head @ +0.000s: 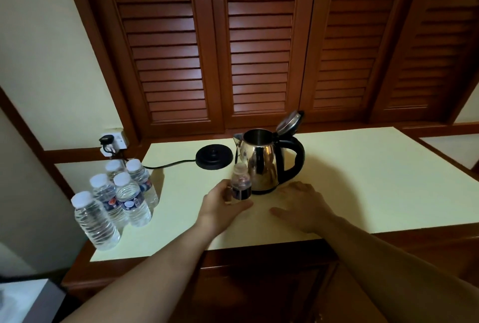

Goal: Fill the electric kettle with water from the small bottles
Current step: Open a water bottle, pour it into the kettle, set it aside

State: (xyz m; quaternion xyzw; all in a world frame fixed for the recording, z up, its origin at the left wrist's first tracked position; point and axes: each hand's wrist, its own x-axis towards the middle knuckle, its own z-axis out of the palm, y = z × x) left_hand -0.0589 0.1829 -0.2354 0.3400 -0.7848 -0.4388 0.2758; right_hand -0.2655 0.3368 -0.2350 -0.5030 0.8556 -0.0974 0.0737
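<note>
— Left hand (pixel 223 202) grips a small clear bottle (pixel 241 185) mid-bench, just beside the shiny steel kettle (pixel 261 160), lid up.
— Right hand (pixel 302 202) lies flat, fingers spread; open bench (pixel 363 180) towards the right edge.

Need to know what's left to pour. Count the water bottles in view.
6. Five capped bottles cluster at the counter's left end; one bottle stands before the kettle, gripped by the left hand. More may be hidden behind.

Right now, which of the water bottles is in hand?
The bottle upright in front of the kettle, gripped by the left hand. The other five bottles stand untouched in a cluster at the counter's left edge.
</note>
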